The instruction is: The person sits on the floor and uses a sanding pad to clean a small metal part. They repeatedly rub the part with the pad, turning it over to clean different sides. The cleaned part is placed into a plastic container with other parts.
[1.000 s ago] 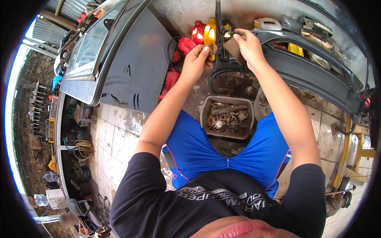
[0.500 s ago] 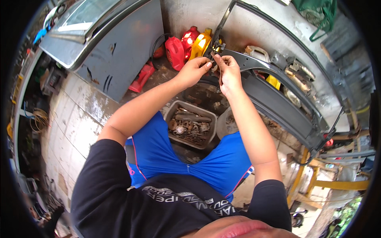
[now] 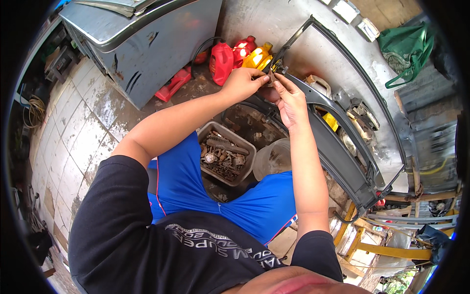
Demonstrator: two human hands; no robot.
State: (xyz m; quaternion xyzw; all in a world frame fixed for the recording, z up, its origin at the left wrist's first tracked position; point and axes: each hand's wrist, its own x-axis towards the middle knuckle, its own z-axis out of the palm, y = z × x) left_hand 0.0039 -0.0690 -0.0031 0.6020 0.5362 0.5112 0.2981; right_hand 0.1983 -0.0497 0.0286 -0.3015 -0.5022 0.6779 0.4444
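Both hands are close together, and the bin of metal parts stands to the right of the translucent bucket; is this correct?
No: the head view shows the bin left of the bucket. The left hand and right hand are close together.

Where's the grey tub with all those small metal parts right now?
In the head view, the grey tub is near the picture's middle, slightly left, between the person's spread blue trouser legs, with the translucent bucket just to its right.
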